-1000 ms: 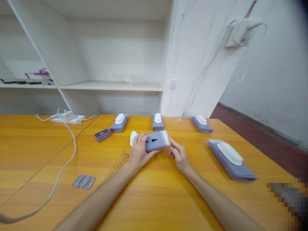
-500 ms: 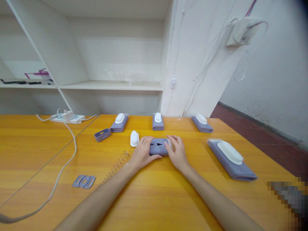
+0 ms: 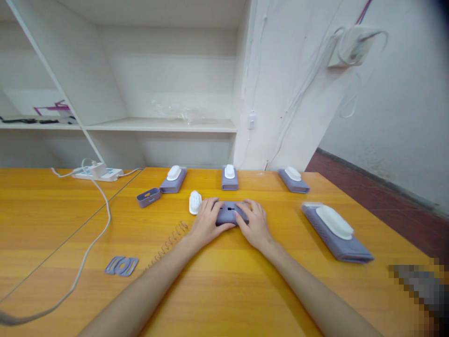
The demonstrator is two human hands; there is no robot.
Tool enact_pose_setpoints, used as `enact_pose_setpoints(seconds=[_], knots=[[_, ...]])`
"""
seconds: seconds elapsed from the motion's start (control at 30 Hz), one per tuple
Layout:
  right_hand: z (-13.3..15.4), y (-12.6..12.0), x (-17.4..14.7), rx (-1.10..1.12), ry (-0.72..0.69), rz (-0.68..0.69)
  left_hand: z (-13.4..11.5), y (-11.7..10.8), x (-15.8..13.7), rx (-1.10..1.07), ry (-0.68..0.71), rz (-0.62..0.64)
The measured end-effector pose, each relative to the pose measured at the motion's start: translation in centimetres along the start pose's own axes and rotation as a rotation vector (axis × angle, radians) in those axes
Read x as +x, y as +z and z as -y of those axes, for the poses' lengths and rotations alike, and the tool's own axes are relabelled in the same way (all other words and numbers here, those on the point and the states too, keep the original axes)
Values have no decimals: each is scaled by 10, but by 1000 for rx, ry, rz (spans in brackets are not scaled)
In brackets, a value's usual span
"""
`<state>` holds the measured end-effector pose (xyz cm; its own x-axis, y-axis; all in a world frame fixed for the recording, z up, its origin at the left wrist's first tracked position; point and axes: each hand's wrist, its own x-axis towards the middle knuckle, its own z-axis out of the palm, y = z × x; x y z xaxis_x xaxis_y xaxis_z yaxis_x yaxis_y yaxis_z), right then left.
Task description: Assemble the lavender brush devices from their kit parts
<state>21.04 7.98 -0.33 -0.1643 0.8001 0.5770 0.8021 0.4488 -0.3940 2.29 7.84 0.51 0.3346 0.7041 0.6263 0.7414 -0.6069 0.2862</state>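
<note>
Between my hands on the wooden table is a grey-purple plastic housing with dark slots in its upper face. My left hand grips its left end, thumb along the near side. At the right end, my right hand has its fingers over the top and its thumb on the near part. Just left of my left hand stands a white ribbed oval piece. A coiled metal spring lies beside my left forearm, and flat grey-purple cut-out plates lie farther left.
Grey-purple blocks with white oval tops stand at back left, back middle, back right and right. A hollow grey-purple frame sits left. A power strip trails a white cable. Shelves rise behind.
My right hand has shifted slightly left, its fingers now farther over the housing's top. My left hand keeps its grip, and the other things stay put.
</note>
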Motion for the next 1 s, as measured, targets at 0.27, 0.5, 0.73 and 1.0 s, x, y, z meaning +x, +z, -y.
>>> enact_pose_setpoints(seconds=[0.27, 0.5, 0.73, 1.0], knots=[[-23, -9, 10, -10, 123, -187, -3, -5, -4, 206, 2, -110], [-35, -13, 10, -8, 147, -49, -2, -3, -5, 291, 79, -107], [-22, -13, 6, -64, 6, 20, 4, 0, -4, 255, 5, -102], [-29, -12, 10, -142, 172, 48, 2, 1, -4, 129, -28, -18]])
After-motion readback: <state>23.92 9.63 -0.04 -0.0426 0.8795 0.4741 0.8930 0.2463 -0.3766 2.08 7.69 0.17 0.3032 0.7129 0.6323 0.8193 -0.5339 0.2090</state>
